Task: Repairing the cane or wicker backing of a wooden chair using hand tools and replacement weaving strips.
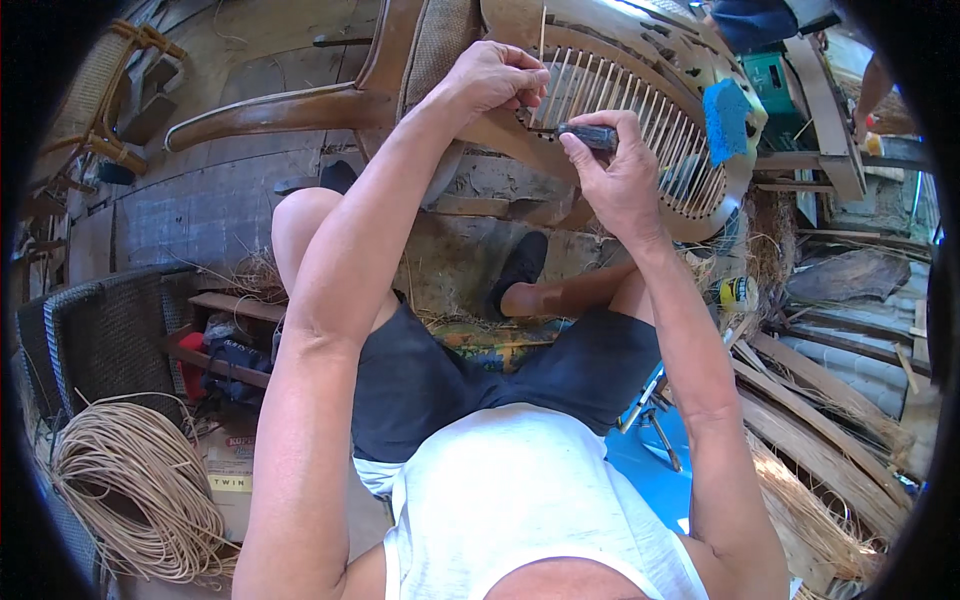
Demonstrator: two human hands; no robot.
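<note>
A wooden chair frame point(500, 135) lies across in front of me. Its oval opening is strung with several parallel pale rattan strands point(600, 85). My left hand point(500, 78) is closed at the left end of the oval, with fingers pinched on a thin rattan strand point(543, 30) that sticks up past them. In my right hand point(622, 180) is a dark-handled awl or screwdriver point(592, 137), held just below the strung part. Its thin metal shaft points left at the frame's rim, under my left hand; whether the tip sits in a hole is too small to tell.
A blue sponge-like block point(727, 120) rests on the frame's right end. Coiled rattan point(140, 490) lies at lower left beside a woven grey panel point(110, 335) and a wooden box point(225, 355). Wood strips point(820, 440) and loose fibres are at right. A green crate point(765, 85) stands behind.
</note>
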